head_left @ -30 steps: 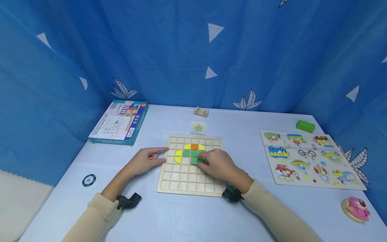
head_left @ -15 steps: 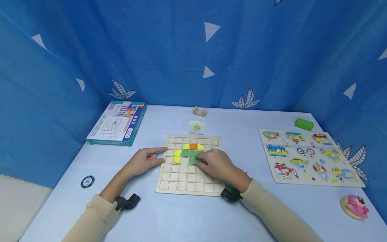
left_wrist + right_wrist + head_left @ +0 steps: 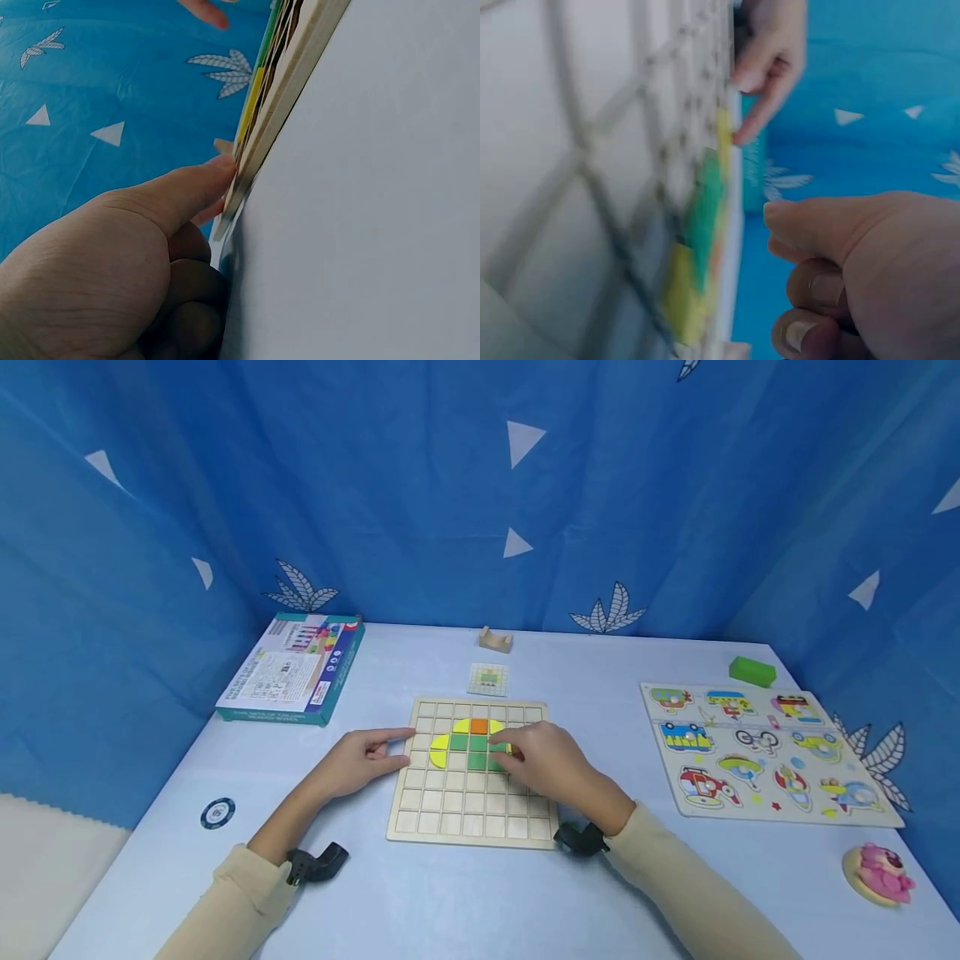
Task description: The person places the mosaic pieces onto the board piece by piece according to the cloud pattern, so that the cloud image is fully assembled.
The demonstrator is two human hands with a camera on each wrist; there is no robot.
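Note:
A square wooden grid board [image 3: 472, 822] lies mid-table. On it are an orange tile [image 3: 479, 727], yellow curved tiles [image 3: 438, 752] and green tiles [image 3: 477, 761]. My left hand [image 3: 362, 763] touches the board's left edge with extended thumb and index finger, its other fingers folded in the left wrist view. Over the board's right half is my right hand [image 3: 551, 762], thumb and index finger close together near the tiles. The right wrist view shows those fingertips apart from the board, nothing visible between them. A yellow tile [image 3: 681, 296] lies on the board there.
A small pattern card [image 3: 488, 679] and a notched wooden block [image 3: 496, 640] lie behind the board. At left are a box [image 3: 288, 672] and a round chip [image 3: 217, 813]. A vehicle puzzle board [image 3: 765, 752], green block [image 3: 752, 672] and pink figure [image 3: 883, 874] are at right.
My right hand has shifted slightly right and up off the tiles, and a yellow tile now shows by its fingertips. My left hand stays at the board's edge.

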